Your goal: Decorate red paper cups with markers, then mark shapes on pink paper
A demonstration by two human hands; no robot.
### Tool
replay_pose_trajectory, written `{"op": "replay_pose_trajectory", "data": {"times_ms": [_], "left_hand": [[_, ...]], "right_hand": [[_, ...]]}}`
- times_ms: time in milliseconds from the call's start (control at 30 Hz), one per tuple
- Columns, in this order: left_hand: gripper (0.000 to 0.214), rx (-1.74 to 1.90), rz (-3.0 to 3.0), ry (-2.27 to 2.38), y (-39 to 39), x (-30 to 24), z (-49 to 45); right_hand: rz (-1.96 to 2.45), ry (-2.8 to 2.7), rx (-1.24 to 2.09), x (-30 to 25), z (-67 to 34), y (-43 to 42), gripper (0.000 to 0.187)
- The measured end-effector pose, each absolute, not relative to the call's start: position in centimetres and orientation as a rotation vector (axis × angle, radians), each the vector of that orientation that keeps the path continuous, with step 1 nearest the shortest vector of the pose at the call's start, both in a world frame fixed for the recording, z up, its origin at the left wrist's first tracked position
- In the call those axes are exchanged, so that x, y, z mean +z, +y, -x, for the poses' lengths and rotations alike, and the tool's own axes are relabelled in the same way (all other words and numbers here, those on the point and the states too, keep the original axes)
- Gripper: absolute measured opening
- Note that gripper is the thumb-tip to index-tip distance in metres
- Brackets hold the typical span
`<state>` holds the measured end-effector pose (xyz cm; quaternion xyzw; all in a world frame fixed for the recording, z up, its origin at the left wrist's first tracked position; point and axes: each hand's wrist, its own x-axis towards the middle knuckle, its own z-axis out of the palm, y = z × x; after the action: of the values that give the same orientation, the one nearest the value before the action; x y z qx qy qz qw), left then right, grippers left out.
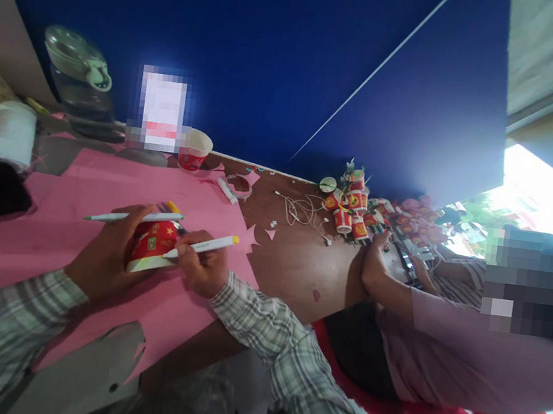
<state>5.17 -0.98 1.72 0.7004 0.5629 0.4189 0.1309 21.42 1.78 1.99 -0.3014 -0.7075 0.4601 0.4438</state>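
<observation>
My left hand (pixel 109 243) is wrapped round a red paper cup (pixel 151 243) with gold marks and a white band, tilted on its side above the pink paper (pixel 96 198). A marker with a green tip (pixel 154 217) also sticks out across that hand, over the cup. In my right hand (pixel 203 268) is a white marker with a yellow end (pixel 216 242). Its tip meets the cup's white band, where a yellow-green patch shows. Part of the cup's far end is hidden behind my fingers and a darker pen-like thing.
A clear bottle (pixel 82 86), a second paper cup (pixel 195 150), a tape roll (pixel 241 188) and a white tube (pixel 227 191) stand or lie at the back. White earphones (pixel 299 211) lie near stacked red cups (pixel 352 203). At right, another person's hand (pixel 375 259) is near a phone.
</observation>
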Motion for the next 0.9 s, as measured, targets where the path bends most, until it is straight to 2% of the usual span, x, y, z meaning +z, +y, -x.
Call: {"op": "replay_pose_trajectory", "data": {"times_ms": [267, 900], "left_hand": [[0.078, 1.254, -2.043, 1.646, -1.0, 1.4, -5.1], [0.073, 1.261, -2.043, 1.647, -1.0, 1.7, -5.2]], "right_hand": [[0.775, -1.737, 1.189, 1.8, -21.6, 1.9, 0.018], [0.786, -1.722, 1.251, 2.9, -21.7, 2.0, 0.019]]}}
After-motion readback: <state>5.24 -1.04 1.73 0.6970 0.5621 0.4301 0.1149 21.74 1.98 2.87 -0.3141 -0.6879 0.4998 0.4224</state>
